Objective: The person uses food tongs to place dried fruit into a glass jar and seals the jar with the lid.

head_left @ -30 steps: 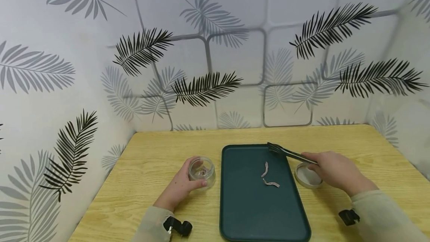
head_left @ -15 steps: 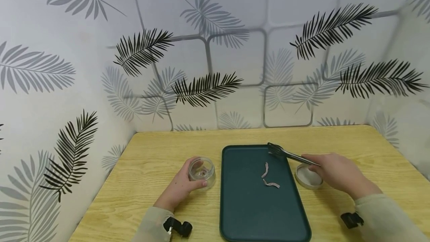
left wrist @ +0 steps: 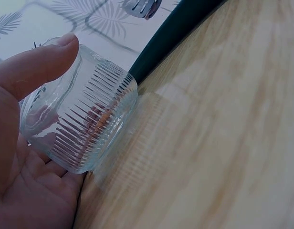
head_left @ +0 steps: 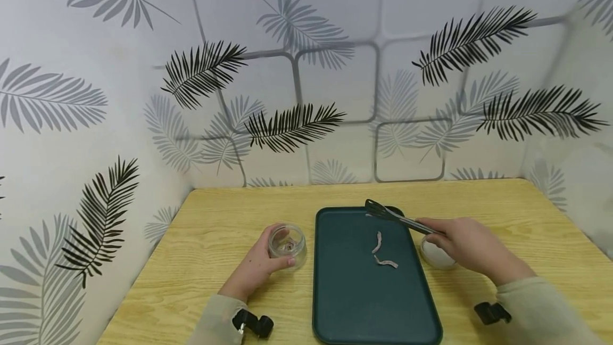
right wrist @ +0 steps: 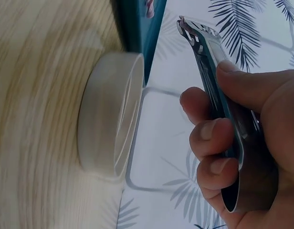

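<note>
My left hand [head_left: 261,265] grips a clear glass jar [left wrist: 82,114], thumb on one side and fingers round the other. The jar stands without a lid on the table, left of a dark green tray [head_left: 364,302]. A few small brownish-pink pieces [head_left: 289,246] lie inside it. My right hand [head_left: 471,244] holds metal tongs [right wrist: 211,67] with slotted heads, fingers wrapped round both arms. Their heads lie close together above the tray's far edge, with a small pinkish bit [right wrist: 182,19] at the tips. Two pale pinkish strips [head_left: 386,262] rest on the tray.
A round whitish lid [right wrist: 106,114] lies on the wooden table [head_left: 230,206] at the tray's right side, partly under my right hand in the head view. Behind the table rises a wall [head_left: 335,89] with a leaf pattern.
The tongs in my right hand have shifted left and slightly up, from the tray's far right corner to above its far edge. My left hand and the jar stay put.
</note>
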### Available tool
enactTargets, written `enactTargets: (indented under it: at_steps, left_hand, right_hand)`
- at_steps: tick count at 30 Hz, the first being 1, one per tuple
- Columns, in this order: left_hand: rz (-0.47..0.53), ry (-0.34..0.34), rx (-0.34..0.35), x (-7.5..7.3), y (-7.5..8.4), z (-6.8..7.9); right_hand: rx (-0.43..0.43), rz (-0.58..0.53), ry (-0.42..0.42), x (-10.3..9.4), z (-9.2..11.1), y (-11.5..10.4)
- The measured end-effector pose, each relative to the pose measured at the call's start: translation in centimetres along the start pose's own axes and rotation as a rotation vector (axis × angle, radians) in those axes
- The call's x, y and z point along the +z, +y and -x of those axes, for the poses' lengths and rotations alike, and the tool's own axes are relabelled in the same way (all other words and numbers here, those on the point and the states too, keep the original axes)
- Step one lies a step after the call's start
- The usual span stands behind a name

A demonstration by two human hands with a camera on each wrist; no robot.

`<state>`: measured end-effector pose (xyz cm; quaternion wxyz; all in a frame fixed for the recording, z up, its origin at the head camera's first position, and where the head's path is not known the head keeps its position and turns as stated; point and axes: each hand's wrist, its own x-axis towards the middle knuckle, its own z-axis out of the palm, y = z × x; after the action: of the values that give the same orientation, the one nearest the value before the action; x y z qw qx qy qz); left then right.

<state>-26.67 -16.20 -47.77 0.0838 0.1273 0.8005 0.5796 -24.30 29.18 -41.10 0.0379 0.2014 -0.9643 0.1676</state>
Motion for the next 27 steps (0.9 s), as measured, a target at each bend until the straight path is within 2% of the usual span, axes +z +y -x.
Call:
enactTargets:
  at_steps: [4, 12, 27]
  left_hand:
    - [0.008, -0.002, -0.004, 0.0, 0.1, 0.1]
    - [0.037, -0.004, -0.008, 0.1, 0.1, 0.1]
    - [0.055, -0.01, -0.018, 0.2, 0.2, -0.1]
  right_hand:
    - [-0.011, -0.016, -0.009, -0.1, -0.2, -0.9]
    - [-0.09, -0.024, -0.029, -0.6, -0.9, -3.1]
    - [-0.202, -0.059, 0.004, -0.8, -3.1, -8.3]
